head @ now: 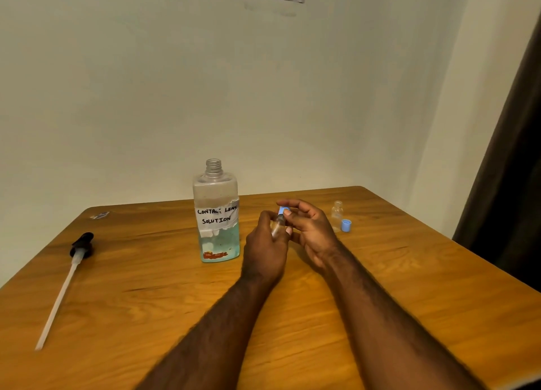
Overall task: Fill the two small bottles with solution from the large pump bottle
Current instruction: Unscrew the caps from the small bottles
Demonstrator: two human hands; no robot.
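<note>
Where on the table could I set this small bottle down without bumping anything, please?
Bare table lies between the pump and the large bottle, and along the near right edge. Crowded: past the right hand, around the open bottle and loose cap.

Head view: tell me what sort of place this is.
Probably a plain room in a home rather than a lab: a wooden table set near a corner of bare painted walls, a dark curtain at the right, and a large bottle with a hand-written paper label.
</note>
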